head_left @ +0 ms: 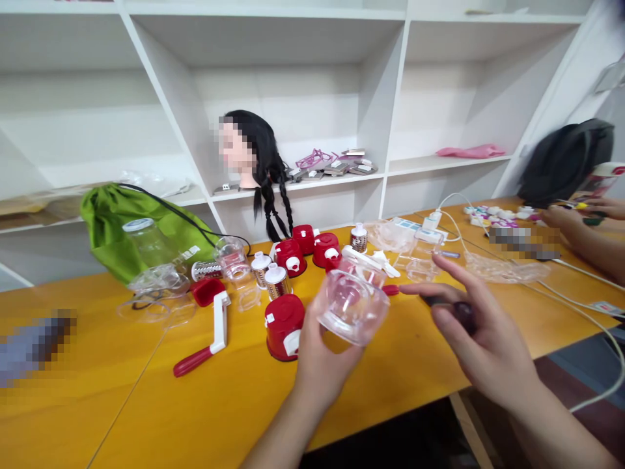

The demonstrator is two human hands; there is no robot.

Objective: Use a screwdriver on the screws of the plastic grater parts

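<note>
The head view left several things hard to make out. A dark, rounded object [463,317] at the right hand [488,345] was partly hidden behind the thumb; two fingers stuck out straight, and I could not tell whether the rest closed on it. A red handle tip [390,290] showed just beside those fingers, its other end hidden. At the right edge, another person's hand [561,221] was blurred and the arm cut off. Pixelated patches masked a bluish-grey shape [29,348] at the left edge of the yellow-orange wooden counter [390,378].

The left hand [325,368] gripped a clear, colourless plastic cup-shaped piece [352,311] above the counter, near its front edge. The piece was tilted, its rounded opening and thick rim catching bright reflections, and its wall was see-through; motion blur softened its outline. Behind it, more clear plastic overlapped, so the boundary was uncertain. A glossy red plastic cup-shaped housing with a white fitting [282,326] stood just beside the left hand.
</note>
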